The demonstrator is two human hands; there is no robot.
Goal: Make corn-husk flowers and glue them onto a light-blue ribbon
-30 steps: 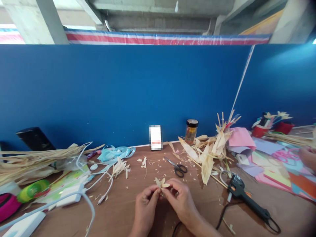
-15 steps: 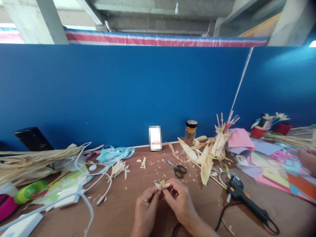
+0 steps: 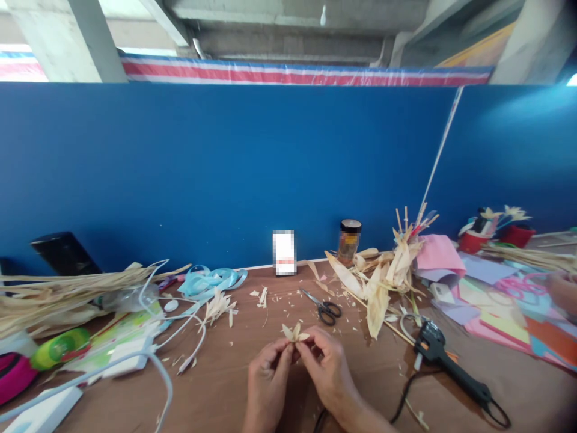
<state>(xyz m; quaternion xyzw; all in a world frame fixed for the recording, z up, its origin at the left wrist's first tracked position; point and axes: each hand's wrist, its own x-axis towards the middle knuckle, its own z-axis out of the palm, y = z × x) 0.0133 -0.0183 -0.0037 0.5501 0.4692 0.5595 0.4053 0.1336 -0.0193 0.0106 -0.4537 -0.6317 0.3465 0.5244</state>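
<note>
A small pale flower (image 3: 294,334) with pointed petals, seemingly of dried corn husk, is pinched at its base between both hands. My left hand (image 3: 269,373) is closed on it from the left, thumb and fingertips at the base. From the right, my right hand (image 3: 328,367) grips the same base with closed fingers. The petals spread above the fingertips; whatever lies beneath them is hidden. Just beyond the hands, black-handled scissors (image 3: 325,308) rest on the brown table (image 3: 216,385) among scattered husk scraps.
A black hot glue gun (image 3: 451,361) lies to the right, its cord running near my right forearm. Dried husks (image 3: 378,294) and a black-lidded jar (image 3: 349,242) stand behind it. White cables (image 3: 169,385) and blue ribbon (image 3: 211,281) occupy the left. Another person's hand (image 3: 563,291) shows at the right edge.
The flower has turned upward, so its petals now stand more upright and spread. Both hands keep their hold in nearly the same place.
</note>
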